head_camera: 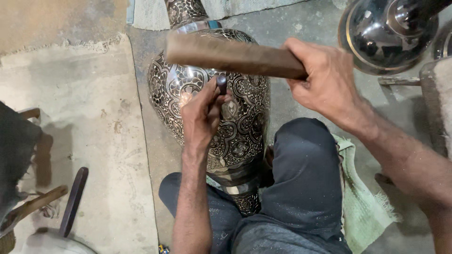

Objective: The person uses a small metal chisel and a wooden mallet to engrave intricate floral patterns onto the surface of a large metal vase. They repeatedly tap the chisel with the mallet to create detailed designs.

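Metal: engraved vase [240,127], dark w/ silver floral pattern, lies on its side on the floor betw. the person's knees, neck pointing away from the body.
Long axis: runs near-to-far, roughly straight out from the lap.
Left hand [202,115]: fingers clamped on a short dark chisel [221,84], tip set against the vase belly; hand rests on the metal.
Right hand [325,80]: fingers wrapped tight on a wooden mallet [235,56], held level, just above & across the chisel head.
Nearer hand: left, touching; right apart, above.
Nearby: green cloth [362,202] under right leg; second dark vessel [391,33] far right.
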